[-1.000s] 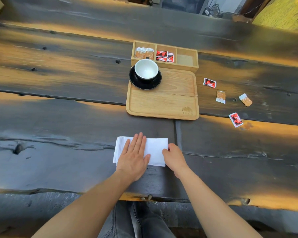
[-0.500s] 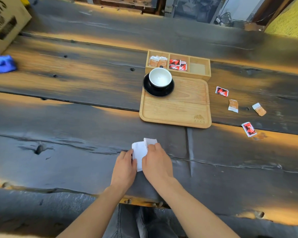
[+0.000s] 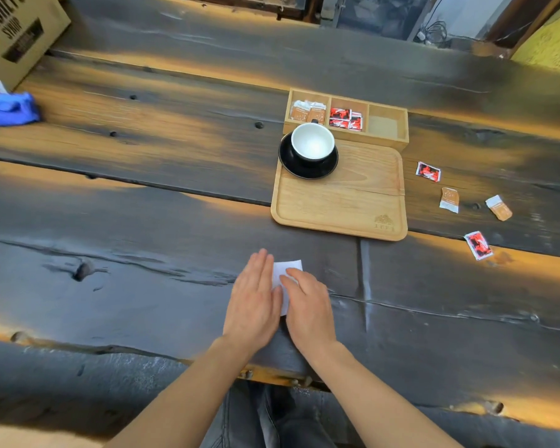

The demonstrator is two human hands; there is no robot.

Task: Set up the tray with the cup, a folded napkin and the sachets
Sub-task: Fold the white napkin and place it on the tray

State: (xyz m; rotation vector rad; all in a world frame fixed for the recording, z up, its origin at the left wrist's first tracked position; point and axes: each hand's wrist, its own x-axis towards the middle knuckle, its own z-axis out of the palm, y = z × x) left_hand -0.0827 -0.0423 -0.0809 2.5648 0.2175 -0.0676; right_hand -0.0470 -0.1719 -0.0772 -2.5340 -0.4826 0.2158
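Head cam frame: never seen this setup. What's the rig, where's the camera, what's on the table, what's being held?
There is no robot: a person works with bare hands, and one wide-angle camera on their head looks down at the table. The left hand and right hand lie flat on a white napkin, pressing it; nothing is gripped. Farther off, a wooden tray carries a white cup on a black saucer. Behind it a compartment box holds sachets, with its right section empty. Four loose sachets lie right of the tray. A blue cloth and a cardboard box sit far left.
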